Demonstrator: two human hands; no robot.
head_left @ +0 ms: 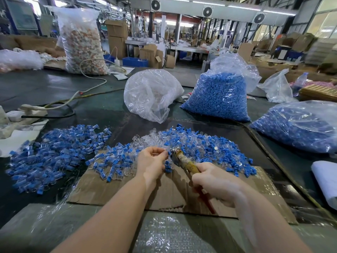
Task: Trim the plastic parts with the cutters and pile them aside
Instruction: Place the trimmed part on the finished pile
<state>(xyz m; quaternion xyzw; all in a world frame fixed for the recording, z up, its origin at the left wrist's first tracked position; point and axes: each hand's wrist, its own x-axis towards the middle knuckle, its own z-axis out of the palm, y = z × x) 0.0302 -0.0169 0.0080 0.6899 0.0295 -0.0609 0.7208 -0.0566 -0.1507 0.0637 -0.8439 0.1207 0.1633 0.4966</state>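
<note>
My left hand (pixel 151 162) pinches a small clear and blue plastic part (pixel 166 152) between thumb and fingertips. My right hand (pixel 216 181) grips the taped yellow-red handles of the cutters (pixel 184 159), whose metal jaws meet the part at its right side. A pile of blue and clear parts (pixel 200 143) lies just beyond the hands on a sheet of cardboard (pixel 169 190). A second, wider pile of parts (pixel 54 154) spreads over the dark table to the left.
Clear bags stand behind: one nearly empty (pixel 151 94), two full of blue parts (pixel 218 97) (pixel 299 125). A power strip with cables (pixel 29 108) lies at far left, a white roll (pixel 326 181) at right. Bubble wrap (pixel 164 234) covers the near table edge.
</note>
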